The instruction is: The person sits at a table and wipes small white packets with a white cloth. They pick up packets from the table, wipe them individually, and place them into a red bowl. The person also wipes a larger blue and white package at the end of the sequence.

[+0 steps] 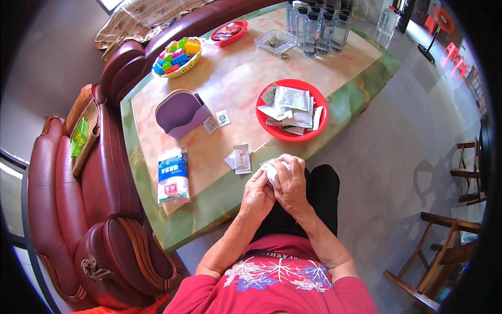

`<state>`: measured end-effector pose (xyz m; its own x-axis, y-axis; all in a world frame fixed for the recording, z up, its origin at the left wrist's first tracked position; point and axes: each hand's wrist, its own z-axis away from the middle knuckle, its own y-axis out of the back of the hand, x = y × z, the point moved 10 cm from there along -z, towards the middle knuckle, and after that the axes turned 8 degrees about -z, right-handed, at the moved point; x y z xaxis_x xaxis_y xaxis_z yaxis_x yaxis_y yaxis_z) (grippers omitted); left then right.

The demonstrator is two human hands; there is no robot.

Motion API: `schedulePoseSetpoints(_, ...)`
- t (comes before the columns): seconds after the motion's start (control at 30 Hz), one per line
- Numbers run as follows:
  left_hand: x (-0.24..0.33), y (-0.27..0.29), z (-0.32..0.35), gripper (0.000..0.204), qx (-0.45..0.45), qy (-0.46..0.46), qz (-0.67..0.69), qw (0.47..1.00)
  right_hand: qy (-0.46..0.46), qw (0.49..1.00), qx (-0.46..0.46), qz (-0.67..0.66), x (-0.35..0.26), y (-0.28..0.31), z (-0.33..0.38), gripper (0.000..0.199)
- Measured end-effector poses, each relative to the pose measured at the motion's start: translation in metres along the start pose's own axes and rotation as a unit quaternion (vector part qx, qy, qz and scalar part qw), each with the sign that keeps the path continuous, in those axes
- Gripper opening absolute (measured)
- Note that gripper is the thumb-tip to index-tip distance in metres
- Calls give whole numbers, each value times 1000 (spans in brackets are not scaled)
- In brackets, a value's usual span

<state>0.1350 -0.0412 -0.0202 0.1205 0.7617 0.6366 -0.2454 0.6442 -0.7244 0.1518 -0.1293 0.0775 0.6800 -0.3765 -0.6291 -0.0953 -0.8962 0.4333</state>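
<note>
Above the near edge of the stone-topped table (209, 172), my left hand (256, 198) and my right hand (291, 186) are closed together around a crumpled white wad (272, 174). Whether it is tissue, cloth or a soft packet I cannot tell, since the fingers cover much of it. Just left of the hands lie small white sachets (242, 159), one over another. Beyond the hands, a red plastic bowl (324, 121) holds a heap of white and greenish sachets (293, 99). Two more small packets (223, 118) rest beside an open purple container (180, 116).
A blue-and-white plastic bag (173, 178) of white contents lies near the left edge. Farther back are a basket of colourful blocks (179, 56), a red dish (241, 32), a glass ashtray (274, 42) and several clear bottles (311, 34). A maroon sofa (104, 162) lines the left; wooden chairs (444, 256) stand right.
</note>
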Motion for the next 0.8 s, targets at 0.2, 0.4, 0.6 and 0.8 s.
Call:
schedulePoseSetpoints(0.2,-5,-6,6,27,0,29,-7,1000,66,996,-63,19,-20,12,7,45)
schedulePoseSetpoints(0.4,-6,-8,4,25,0,29,-2,1000,26,999,-46,7,-8,18,-17,41)
schedulePoseSetpoints(0.6,0,-13,-5,37,-60,52,99,992,-139,959,95,-229,36,32,-24,34)
schedulePoseSetpoints(0.8,-5,-10,-10,29,-35,63,110,991,-13,992,5,-126,-4,10,6,40)
